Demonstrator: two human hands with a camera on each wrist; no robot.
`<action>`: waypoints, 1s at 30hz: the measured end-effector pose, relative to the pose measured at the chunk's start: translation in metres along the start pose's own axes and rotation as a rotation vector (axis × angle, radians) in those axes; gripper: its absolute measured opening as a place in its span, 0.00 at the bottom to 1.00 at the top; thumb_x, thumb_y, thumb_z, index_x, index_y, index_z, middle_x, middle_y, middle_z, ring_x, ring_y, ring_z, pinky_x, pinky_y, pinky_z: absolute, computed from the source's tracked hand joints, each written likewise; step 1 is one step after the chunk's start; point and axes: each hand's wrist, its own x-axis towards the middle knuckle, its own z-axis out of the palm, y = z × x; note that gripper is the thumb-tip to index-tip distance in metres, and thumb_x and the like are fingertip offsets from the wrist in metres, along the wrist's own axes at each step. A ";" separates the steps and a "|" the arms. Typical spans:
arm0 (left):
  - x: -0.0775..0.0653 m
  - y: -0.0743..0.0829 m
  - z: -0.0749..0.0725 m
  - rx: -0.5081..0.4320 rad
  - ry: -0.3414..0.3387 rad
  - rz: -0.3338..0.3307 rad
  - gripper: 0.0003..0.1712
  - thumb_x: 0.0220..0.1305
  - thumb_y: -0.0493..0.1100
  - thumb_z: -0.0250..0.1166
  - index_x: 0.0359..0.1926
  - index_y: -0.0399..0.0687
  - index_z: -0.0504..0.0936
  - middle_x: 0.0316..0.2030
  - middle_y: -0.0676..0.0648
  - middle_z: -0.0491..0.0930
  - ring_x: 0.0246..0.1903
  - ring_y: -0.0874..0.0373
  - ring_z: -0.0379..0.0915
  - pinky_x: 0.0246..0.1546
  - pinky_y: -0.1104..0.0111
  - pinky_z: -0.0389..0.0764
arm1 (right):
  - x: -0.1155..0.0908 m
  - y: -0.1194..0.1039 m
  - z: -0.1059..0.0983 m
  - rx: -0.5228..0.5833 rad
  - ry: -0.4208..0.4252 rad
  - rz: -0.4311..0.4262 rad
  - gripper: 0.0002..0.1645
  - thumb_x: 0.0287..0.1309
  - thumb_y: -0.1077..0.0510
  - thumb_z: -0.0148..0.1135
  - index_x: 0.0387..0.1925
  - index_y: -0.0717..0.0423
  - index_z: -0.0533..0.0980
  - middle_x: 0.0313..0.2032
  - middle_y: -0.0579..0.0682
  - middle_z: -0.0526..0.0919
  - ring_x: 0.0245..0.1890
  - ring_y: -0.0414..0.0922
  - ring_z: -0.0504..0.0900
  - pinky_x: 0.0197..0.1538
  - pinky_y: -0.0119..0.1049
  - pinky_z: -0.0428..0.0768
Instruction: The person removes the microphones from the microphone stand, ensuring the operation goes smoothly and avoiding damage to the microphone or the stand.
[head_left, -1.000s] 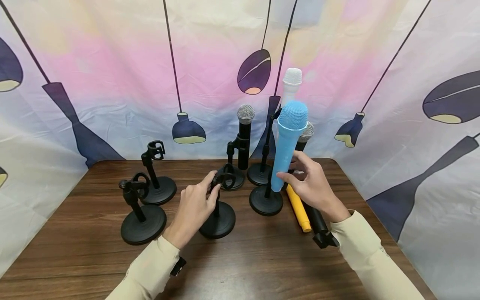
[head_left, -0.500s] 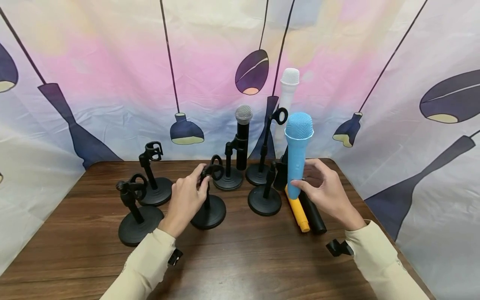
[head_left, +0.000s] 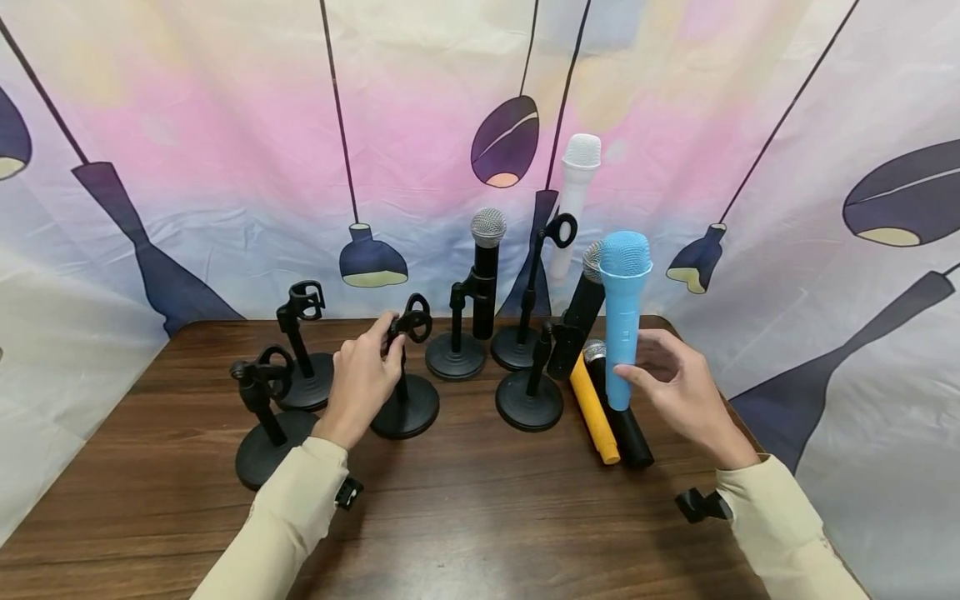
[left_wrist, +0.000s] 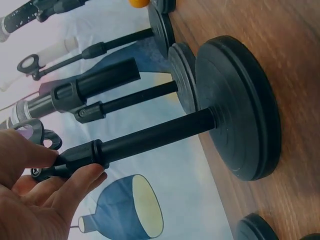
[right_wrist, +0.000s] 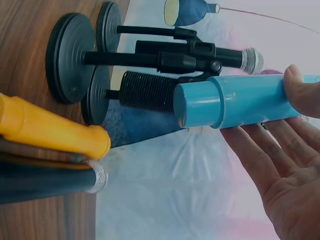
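My right hand [head_left: 682,392] holds a light blue microphone [head_left: 626,321] upright above the table's right side, thumb on one side of its lower handle and fingers on the other. In the right wrist view, the blue microphone's [right_wrist: 245,100] butt end points toward the stands. My left hand [head_left: 360,379] pinches the upper neck of a black desktop microphone stand [head_left: 408,408], just below its ring clip. The left wrist view shows thumb and fingers around that stand's neck [left_wrist: 80,155], its round base [left_wrist: 237,110] at the far end.
Two black stands [head_left: 311,383] [head_left: 277,442] are at left. Behind, a stand [head_left: 456,358] carries a black microphone [head_left: 486,275]; another black microphone [head_left: 577,321] leans in a stand [head_left: 529,404]. A white microphone [head_left: 576,192] rises behind. Yellow [head_left: 594,412] and black [head_left: 626,429] microphones lie at right.
The left hand has shifted the stand leftward and farther back. The right hand has carried the blue microphone right and lower, away from the stands, uncovering the leaning black microphone.
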 end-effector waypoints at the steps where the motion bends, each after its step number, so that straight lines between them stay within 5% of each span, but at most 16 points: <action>1: 0.001 -0.001 0.000 0.003 0.001 -0.004 0.21 0.75 0.40 0.61 0.65 0.39 0.76 0.31 0.37 0.85 0.16 0.50 0.75 0.26 0.50 0.78 | -0.001 0.002 -0.001 -0.004 0.004 0.003 0.25 0.59 0.70 0.71 0.57 0.68 0.75 0.46 0.61 0.85 0.43 0.28 0.82 0.46 0.23 0.79; 9: 0.008 -0.010 0.001 0.001 0.004 -0.031 0.22 0.76 0.40 0.60 0.66 0.39 0.75 0.27 0.38 0.83 0.12 0.54 0.67 0.19 0.57 0.70 | -0.008 0.014 -0.009 -0.058 0.029 0.032 0.24 0.61 0.68 0.69 0.57 0.69 0.75 0.45 0.62 0.84 0.44 0.26 0.80 0.49 0.19 0.76; 18: 0.016 -0.018 0.003 -0.030 0.020 -0.057 0.20 0.78 0.41 0.57 0.66 0.40 0.75 0.38 0.35 0.85 0.24 0.44 0.80 0.28 0.48 0.80 | -0.015 0.035 -0.015 -0.134 0.035 0.114 0.26 0.64 0.62 0.70 0.60 0.69 0.75 0.44 0.63 0.84 0.41 0.26 0.79 0.46 0.17 0.74; 25: 0.022 -0.023 0.004 -0.031 0.022 -0.075 0.22 0.78 0.41 0.56 0.68 0.40 0.73 0.39 0.34 0.85 0.23 0.44 0.80 0.29 0.48 0.80 | -0.019 0.060 -0.022 -0.162 0.005 0.231 0.30 0.68 0.56 0.67 0.63 0.72 0.72 0.49 0.69 0.83 0.46 0.59 0.85 0.39 0.21 0.77; 30: 0.026 -0.026 0.004 -0.020 0.021 -0.083 0.23 0.79 0.42 0.55 0.69 0.39 0.71 0.38 0.33 0.85 0.23 0.42 0.79 0.33 0.45 0.79 | -0.020 0.073 -0.024 -0.171 -0.048 0.306 0.34 0.70 0.51 0.64 0.64 0.74 0.70 0.51 0.72 0.81 0.47 0.64 0.84 0.37 0.29 0.81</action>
